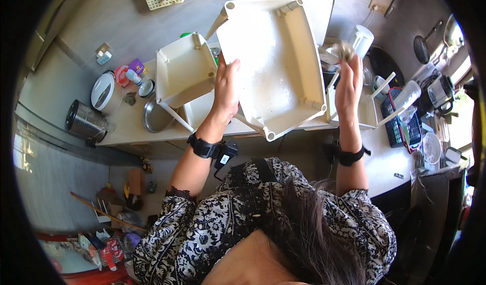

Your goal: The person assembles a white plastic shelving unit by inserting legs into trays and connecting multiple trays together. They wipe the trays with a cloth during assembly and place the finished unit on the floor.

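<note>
A large cream-white plastic shelf tier, with raised walls and round sockets at its corners, is tilted up in front of me. My left hand grips its left edge, thumb on the inner face. Wet, shiny patches show on the tray's floor. To the right of the tier, apart from its wall, my right hand is raised with fingers together. At its fingertips is a small silvery-brown wad, blurred by motion and resembling a wire scourer. A second cream shelf tier with legs stands on the counter at the left.
Another legged white frame stands on the counter at the right, beside a dark blue basket. A metal basin, a rice cooker and a steel canister are on the left. A white jug stands behind my right hand.
</note>
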Demonstrator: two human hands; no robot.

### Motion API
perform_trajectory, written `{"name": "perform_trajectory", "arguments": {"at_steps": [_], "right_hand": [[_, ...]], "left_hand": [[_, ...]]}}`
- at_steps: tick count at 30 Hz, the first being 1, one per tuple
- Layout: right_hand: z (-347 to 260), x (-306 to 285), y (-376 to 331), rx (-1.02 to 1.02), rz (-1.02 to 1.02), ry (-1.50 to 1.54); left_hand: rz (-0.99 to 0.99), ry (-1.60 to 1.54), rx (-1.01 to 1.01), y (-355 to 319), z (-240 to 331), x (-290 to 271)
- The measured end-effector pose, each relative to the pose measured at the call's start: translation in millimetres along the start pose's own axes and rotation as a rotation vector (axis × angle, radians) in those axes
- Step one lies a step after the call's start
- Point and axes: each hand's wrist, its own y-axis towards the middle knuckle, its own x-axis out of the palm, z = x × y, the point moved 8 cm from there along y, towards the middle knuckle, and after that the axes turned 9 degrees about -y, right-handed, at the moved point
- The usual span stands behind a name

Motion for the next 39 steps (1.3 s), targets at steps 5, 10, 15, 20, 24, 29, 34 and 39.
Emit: {"name": "perform_trajectory", "arguments": {"at_steps": [5, 10, 15, 20, 24, 29, 34, 39], "right_hand": [[-56.9, 63.4, 1.6, -0.582, -0.192, -0.744], [-12.6, 100.8, -19.7, -0.468, -0.588, -0.88], [14.9, 118.7, 2.8, -0.373, -0.736, -0.733], [18.6, 126.9, 37.4, -0.37, -0.559, -0.902], [-3.8, 152.7, -0.7, -0.452, -0.686, -0.736], [-54.8, 129.1, -71.5, -0.855, -0.906, -0.64], [-62.9, 97.6, -106.8, -0.933, -1.188, -0.58], [-60.2, 115.8, -74.9, -0.979, -1.002, -0.791]], "left_hand": [[-0.032, -0.05, -0.034, -9.9, -22.5, 21.8], [0.007, 0.031, 0.012, -20.0, -31.3, 20.2], [-0.039, 0.109, -0.005, -22.6, -37.0, 24.4], [-0.117, 0.275, -0.065, -37.4, -50.6, 36.4], [-0.13, 0.214, -0.05, -31.4, -48.1, 30.4], [-0.094, 0.061, -0.087, -20.9, -42.8, 20.5], [-0.025, -0.093, -0.068, -17.5, -37.7, 19.9], [-0.112, 0.049, -0.032, -13.1, -31.9, 26.9]]}}
